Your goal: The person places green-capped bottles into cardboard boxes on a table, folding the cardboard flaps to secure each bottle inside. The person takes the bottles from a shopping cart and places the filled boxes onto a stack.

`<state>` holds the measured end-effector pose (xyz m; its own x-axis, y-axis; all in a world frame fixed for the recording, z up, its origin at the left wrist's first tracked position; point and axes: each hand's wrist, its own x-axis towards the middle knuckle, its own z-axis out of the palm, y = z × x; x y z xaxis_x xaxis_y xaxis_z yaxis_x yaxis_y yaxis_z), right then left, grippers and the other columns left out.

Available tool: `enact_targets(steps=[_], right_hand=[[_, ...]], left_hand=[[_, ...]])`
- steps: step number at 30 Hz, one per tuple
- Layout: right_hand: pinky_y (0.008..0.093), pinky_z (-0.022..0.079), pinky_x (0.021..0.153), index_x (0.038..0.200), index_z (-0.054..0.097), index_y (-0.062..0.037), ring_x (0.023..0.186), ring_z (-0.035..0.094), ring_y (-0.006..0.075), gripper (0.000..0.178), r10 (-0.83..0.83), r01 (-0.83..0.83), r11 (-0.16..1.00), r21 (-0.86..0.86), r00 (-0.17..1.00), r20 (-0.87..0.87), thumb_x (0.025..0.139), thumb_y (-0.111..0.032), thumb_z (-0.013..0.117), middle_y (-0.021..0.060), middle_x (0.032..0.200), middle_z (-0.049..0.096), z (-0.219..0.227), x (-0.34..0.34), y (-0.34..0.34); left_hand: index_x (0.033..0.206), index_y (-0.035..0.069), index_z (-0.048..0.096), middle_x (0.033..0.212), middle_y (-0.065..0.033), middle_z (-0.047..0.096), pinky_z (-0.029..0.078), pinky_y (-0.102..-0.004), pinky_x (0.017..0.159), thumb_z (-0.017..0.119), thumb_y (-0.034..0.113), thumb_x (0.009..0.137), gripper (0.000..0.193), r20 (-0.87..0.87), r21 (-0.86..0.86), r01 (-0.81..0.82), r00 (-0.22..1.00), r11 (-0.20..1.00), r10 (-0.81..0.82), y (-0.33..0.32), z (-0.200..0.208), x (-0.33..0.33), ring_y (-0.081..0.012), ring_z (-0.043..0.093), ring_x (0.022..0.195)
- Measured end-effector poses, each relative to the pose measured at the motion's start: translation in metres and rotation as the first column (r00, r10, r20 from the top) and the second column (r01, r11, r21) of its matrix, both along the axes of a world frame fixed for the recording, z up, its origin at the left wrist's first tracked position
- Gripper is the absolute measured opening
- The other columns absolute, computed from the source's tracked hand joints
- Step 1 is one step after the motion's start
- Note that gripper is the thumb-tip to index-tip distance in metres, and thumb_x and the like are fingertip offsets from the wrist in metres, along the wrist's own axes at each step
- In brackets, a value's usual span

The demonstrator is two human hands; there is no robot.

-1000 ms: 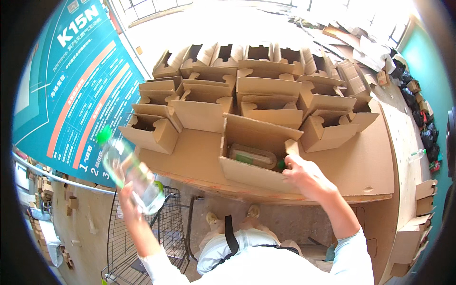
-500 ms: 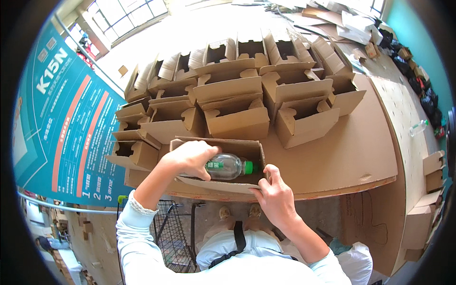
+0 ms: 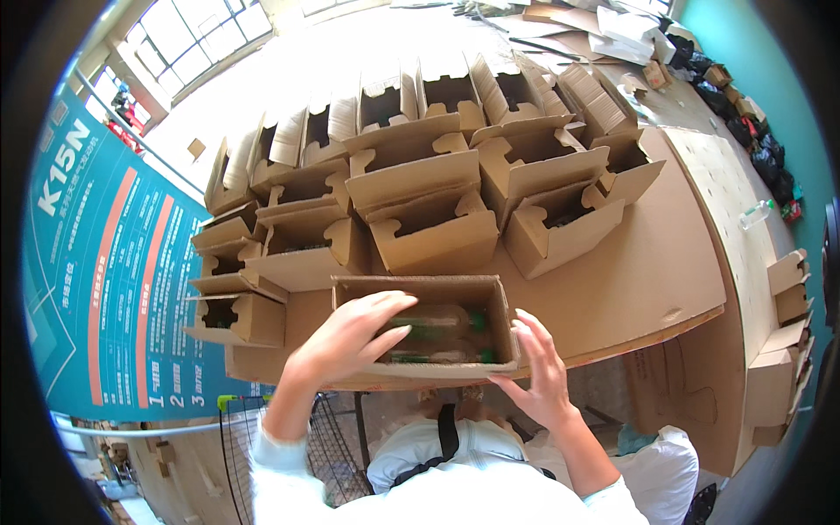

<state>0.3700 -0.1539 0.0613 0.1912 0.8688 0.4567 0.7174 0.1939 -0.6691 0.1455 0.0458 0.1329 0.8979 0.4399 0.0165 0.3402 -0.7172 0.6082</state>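
An open-topped brown cardboard box [image 3: 418, 282] lies lengthwise near the front edge of the table. Down inside it are two clear plastic bottles [image 3: 444, 320] with green caps pointing right; their left ends are partly hidden by my hand. My left hand [image 3: 350, 337] is over the box's left end, thumb and fingers apart, holding nothing that I can see. At the right end, my right hand [image 3: 541, 372] is spread beside the corner, its fingertips by the box wall; whether they touch it I cannot tell.
Rows of open cardboard boxes [image 3: 429, 236] stand behind, their flaps raised. The table is covered with brown cardboard [image 3: 647, 271]. A teal printed banner [image 3: 96, 289] is at left, a black wire basket [image 3: 254, 446] below the table edge. A clear bottle [image 3: 754, 214] lies at far right.
The green-capped bottle has gone down into the box, out of my left hand, which has opened. My right hand has let go of the box's near corner and spread. The box sits slightly nearer to me.
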Motion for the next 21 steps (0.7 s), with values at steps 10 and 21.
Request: enact_targets(steps=[10, 21], right_hand=[[0.0394, 0.053, 0.092, 0.108, 0.066, -0.0048, 0.091, 0.070, 0.0246, 0.040, 0.039, -0.072, 0.985, -0.157, 0.978, -0.207, 0.073, -0.013, 0.083, 0.0085, 0.098, 0.072, -0.024, -0.005, 0.019], [0.0392, 0.048, 0.101, 0.098, 0.076, -0.0077, 0.118, 0.058, 0.0257, 0.024, 0.263, -0.401, 0.855, -0.327, 0.881, -0.394, 0.075, -0.009, 0.080, 0.0051, 0.108, 0.072, 0.010, -0.009, 0.002]], left_hand=[[0.136, 0.002, 0.053, 0.139, -0.0196, 0.054, 0.041, -0.0439, 0.108, 0.083, 0.024, 0.074, 0.072, 0.293, -0.354, -0.565, 0.690, 0.745, 0.662, -0.066, -0.113, -0.101, -0.0342, 0.050, 0.131], [0.115, 0.004, 0.070, 0.137, -0.0153, 0.056, 0.037, -0.0479, 0.111, 0.082, 0.027, 0.073, 0.049, 0.288, -0.019, -0.329, 0.903, 0.944, 0.320, -0.048, -0.075, -0.089, -0.0382, 0.038, 0.139]])
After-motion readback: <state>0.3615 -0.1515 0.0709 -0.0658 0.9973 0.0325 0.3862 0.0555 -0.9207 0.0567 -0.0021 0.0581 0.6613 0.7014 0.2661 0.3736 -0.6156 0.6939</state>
